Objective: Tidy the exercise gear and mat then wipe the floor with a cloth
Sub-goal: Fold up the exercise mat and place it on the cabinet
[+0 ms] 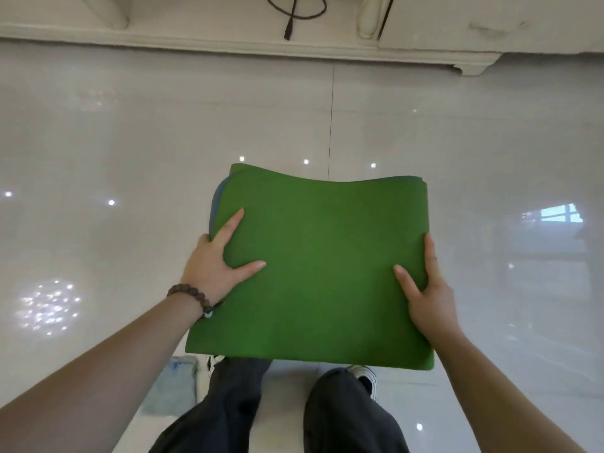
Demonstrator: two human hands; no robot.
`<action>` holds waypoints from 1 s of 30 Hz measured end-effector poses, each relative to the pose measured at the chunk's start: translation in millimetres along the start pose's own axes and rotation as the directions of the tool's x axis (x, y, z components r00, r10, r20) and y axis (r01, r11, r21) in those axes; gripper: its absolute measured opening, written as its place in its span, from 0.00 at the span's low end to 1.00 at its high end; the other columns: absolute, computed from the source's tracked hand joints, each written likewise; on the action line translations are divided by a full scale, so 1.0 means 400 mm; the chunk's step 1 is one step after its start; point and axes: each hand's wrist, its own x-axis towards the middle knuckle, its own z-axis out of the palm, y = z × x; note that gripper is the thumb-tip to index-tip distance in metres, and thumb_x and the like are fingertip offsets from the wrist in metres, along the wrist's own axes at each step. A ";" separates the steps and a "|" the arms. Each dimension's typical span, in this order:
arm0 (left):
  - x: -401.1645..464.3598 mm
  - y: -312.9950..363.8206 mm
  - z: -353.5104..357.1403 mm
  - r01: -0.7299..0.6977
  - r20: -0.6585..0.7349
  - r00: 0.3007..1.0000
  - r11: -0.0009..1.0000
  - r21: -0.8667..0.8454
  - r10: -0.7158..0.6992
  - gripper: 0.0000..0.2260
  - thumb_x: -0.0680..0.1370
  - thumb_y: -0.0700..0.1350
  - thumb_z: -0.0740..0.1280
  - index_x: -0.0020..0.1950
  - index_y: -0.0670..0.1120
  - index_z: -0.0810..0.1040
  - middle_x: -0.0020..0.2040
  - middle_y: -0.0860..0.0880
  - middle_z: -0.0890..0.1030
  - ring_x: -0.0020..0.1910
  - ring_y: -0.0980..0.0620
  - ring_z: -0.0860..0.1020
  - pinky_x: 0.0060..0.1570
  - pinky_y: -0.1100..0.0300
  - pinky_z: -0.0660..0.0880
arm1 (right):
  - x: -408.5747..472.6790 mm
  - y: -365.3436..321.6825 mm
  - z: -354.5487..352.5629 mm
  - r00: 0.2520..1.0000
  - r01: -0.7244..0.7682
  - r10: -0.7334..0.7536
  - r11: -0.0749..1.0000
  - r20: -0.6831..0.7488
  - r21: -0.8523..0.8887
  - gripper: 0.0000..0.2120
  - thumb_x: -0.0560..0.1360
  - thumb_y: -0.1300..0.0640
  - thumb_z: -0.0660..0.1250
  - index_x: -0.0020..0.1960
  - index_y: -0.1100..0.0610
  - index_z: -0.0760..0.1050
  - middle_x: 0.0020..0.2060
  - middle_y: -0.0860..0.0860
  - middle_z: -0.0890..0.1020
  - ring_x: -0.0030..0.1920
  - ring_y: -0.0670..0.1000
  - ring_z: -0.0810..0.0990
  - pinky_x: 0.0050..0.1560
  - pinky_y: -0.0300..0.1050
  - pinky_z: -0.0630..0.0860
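one folded green mat point(320, 266) held flat between two hands above the glossy tiled floor point(130, 132)

left hand point(215, 266) grips its left edge, thumb and forefinger spread on top, other fingers hidden beneath; right hand point(425, 289) clasps the right edge likewise. one pale blue cloth point(173, 387) lies on the floor by the left foot; wide bare tile reaches ahead to one cream furniture base point(294, 44)

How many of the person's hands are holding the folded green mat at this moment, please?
2. The left hand grips the mat's left edge, thumb and forefinger on top; the right hand grips its right edge. The other fingers are hidden beneath.
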 end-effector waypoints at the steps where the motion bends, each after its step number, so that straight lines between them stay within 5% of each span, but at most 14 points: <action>1: -0.047 0.034 -0.051 -0.001 0.007 1.000 1.000 0.004 0.001 0.42 0.67 0.60 0.74 0.73 0.70 0.52 0.54 0.47 0.67 0.47 0.50 0.71 0.56 0.56 0.72 | -0.048 -0.038 -0.040 1.000 -0.002 0.002 1.000 0.004 0.003 0.35 0.77 0.47 0.64 0.74 0.32 0.45 0.68 0.48 0.72 0.56 0.48 0.74 0.59 0.42 0.70; 13: -0.512 0.590 -0.467 -0.136 0.017 0.991 0.990 0.033 0.135 0.41 0.67 0.63 0.72 0.74 0.68 0.52 0.54 0.45 0.69 0.45 0.49 0.72 0.54 0.55 0.73 | -0.543 -0.395 -0.648 0.993 0.012 -0.004 0.998 -0.122 0.061 0.32 0.78 0.45 0.62 0.74 0.32 0.47 0.64 0.48 0.75 0.56 0.49 0.75 0.60 0.44 0.72; 24: -0.675 1.022 -0.417 -0.419 -0.031 0.908 0.908 -0.021 0.418 0.39 0.68 0.60 0.73 0.74 0.67 0.56 0.53 0.47 0.70 0.47 0.51 0.71 0.55 0.58 0.70 | -0.727 -0.349 -1.075 0.934 0.023 0.034 0.987 -0.356 0.156 0.33 0.78 0.47 0.63 0.75 0.36 0.48 0.62 0.47 0.75 0.52 0.47 0.74 0.53 0.38 0.70; 30: -0.631 1.175 -0.374 -0.486 -0.016 0.874 0.874 -0.018 0.486 0.39 0.68 0.61 0.73 0.74 0.66 0.57 0.54 0.46 0.71 0.48 0.52 0.70 0.54 0.59 0.69 | -0.698 -0.343 -1.203 0.905 0.060 0.028 0.980 -0.424 0.192 0.33 0.78 0.52 0.64 0.76 0.41 0.51 0.59 0.37 0.65 0.57 0.39 0.66 0.50 0.22 0.60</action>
